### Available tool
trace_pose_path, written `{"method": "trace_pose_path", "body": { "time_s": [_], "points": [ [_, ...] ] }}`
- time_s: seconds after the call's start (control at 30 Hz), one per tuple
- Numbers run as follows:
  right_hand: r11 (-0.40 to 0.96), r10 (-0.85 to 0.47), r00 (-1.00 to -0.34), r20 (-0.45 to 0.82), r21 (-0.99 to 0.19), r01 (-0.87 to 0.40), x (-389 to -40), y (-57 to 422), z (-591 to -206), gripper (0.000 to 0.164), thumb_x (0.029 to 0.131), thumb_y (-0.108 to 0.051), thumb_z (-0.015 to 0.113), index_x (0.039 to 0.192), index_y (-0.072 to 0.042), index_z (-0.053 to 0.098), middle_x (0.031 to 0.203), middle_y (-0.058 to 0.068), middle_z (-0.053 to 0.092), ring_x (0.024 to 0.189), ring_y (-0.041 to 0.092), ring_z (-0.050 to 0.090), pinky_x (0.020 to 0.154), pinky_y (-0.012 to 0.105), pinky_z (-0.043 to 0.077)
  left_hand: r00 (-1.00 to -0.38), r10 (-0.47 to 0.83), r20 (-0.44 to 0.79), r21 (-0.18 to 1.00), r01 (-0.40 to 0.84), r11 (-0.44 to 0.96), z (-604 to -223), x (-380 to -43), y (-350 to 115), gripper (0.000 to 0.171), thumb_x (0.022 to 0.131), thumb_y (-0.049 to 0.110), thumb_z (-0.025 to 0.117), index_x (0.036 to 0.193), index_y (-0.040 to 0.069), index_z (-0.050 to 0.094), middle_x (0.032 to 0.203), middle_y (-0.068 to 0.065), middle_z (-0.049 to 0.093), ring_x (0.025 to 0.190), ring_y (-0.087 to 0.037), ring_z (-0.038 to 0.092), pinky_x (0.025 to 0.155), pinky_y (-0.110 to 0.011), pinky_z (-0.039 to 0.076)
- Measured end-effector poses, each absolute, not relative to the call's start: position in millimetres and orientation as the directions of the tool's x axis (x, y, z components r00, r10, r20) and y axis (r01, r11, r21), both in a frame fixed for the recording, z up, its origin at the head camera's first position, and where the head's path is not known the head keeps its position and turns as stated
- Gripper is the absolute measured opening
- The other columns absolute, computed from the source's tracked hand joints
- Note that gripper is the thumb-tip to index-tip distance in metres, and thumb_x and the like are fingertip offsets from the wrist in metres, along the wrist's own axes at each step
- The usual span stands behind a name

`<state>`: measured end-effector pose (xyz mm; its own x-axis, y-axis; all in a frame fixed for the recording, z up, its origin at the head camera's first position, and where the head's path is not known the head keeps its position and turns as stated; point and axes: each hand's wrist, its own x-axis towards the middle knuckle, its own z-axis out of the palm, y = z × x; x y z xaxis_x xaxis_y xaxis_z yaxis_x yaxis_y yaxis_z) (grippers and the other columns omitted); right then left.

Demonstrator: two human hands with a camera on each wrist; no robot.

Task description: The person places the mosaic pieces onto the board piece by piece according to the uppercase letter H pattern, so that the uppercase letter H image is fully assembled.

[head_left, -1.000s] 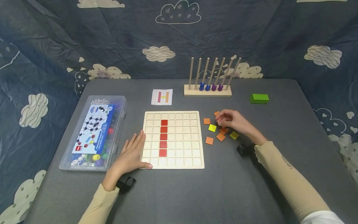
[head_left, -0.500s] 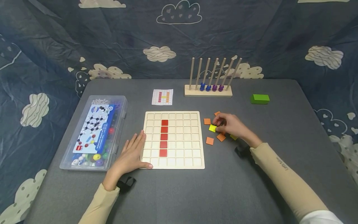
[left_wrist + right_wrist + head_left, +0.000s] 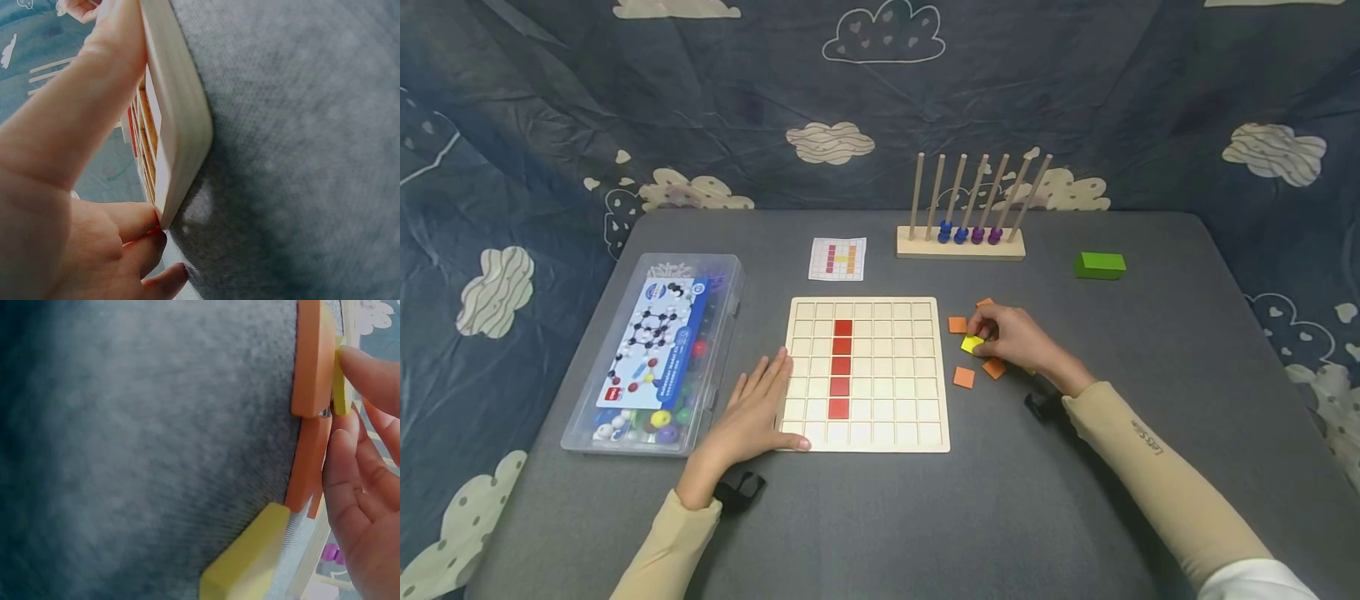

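A pale wooden grid board (image 3: 895,367) lies on the table, with a column of several red tiles (image 3: 840,367) set in its cells. My left hand (image 3: 748,417) rests spread along the board's left edge, thumb at the near left corner. In the left wrist view, fingertips (image 3: 153,219) touch the board's rim. To the right of the board, my right hand (image 3: 1015,337) pinches a yellow tile (image 3: 970,343) between thumb and finger; the right wrist view shows this yellow tile (image 3: 340,384) at the fingertips. Around it lie several orange tiles (image 3: 963,377) and another yellow tile (image 3: 247,559), mostly hidden in the head view.
A pattern card (image 3: 837,259) lies behind the board. At the back stands a peg rack (image 3: 960,244) with blue and purple beads. A clear plastic molecular model box (image 3: 651,354) is on the left, and a green block (image 3: 1100,266) at the back right.
My right hand has shifted a little left and towards me, from the orange tiles to the yellow tile, and now pinches it. The left hand has stayed on the board's edge.
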<state>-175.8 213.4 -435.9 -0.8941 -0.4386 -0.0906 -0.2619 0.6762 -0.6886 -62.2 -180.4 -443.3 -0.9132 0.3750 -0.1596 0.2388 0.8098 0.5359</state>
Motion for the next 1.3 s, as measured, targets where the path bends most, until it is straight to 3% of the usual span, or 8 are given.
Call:
{"method": "trace_pose_path", "body": {
  "time_s": [0.43, 0.67, 0.83, 1.07, 1.3],
  "points": [
    [0.618, -0.491, -0.859, -0.142, -0.752, -0.229, -181, 202, -422, 0.017, 0.078, -0.001, 0.076, 0.088, -0.003, 0.062, 0.078, 0.006, 0.058, 0.07, 0.021, 0.053, 0.061, 0.03, 0.044, -0.915, 0.379, -0.137, 0.533, 0.254, 0.807, -444, -63, -181, 0.123, 0.063, 0.044, 0.086, 0.149, -0.009, 0.014, 0.157, -0.022, 0.007, 0.142, -0.043, 0.005, 0.109, -0.061, 0.003],
    [0.501, -0.599, -0.791, -0.121, -0.827, -0.253, -181, 171, -418, 0.013, 0.082, -0.001, 0.073, 0.091, -0.002, 0.064, 0.079, 0.006, 0.061, 0.071, 0.02, 0.054, 0.064, 0.029, 0.045, -0.916, 0.395, -0.072, 0.577, 0.285, 0.765, -443, -61, -182, 0.125, 0.062, 0.053, 0.083, 0.149, -0.008, 0.016, 0.157, -0.021, 0.008, 0.141, -0.044, 0.006, 0.108, -0.062, 0.002],
    [0.468, -0.654, -0.744, -0.136, -0.846, -0.256, -180, 137, -417, 0.009, 0.084, 0.0, 0.071, 0.089, -0.005, 0.065, 0.076, 0.004, 0.062, 0.069, 0.019, 0.055, 0.065, 0.03, 0.045, -0.917, 0.378, -0.125, 0.553, 0.252, 0.794, -441, -62, -180, 0.122, 0.064, 0.044, 0.086, 0.149, -0.009, 0.016, 0.157, -0.022, 0.008, 0.141, -0.044, 0.006, 0.108, -0.062, 0.002],
    [0.472, -0.729, -0.674, -0.122, -0.803, -0.365, -177, 89, -420, 0.011, 0.082, 0.004, 0.069, 0.087, -0.005, 0.065, 0.075, 0.001, 0.062, 0.069, 0.015, 0.057, 0.065, 0.028, 0.048, -0.918, 0.368, -0.146, 0.539, 0.238, 0.808, -442, -63, -180, 0.123, 0.063, 0.043, 0.087, 0.149, -0.009, 0.016, 0.157, -0.023, 0.007, 0.141, -0.044, 0.005, 0.108, -0.063, 0.002],
    [0.54, -0.734, -0.667, -0.13, -0.708, -0.456, -179, 69, -422, 0.013, 0.081, 0.004, 0.064, 0.085, -0.008, 0.065, 0.073, -0.002, 0.06, 0.068, 0.011, 0.054, 0.066, 0.025, 0.045, -0.916, 0.368, -0.159, 0.544, 0.23, 0.807, -442, -63, -180, 0.124, 0.063, 0.042, 0.087, 0.149, -0.008, 0.014, 0.157, -0.022, 0.006, 0.142, -0.043, 0.004, 0.108, -0.062, 0.001]
  ]
}}
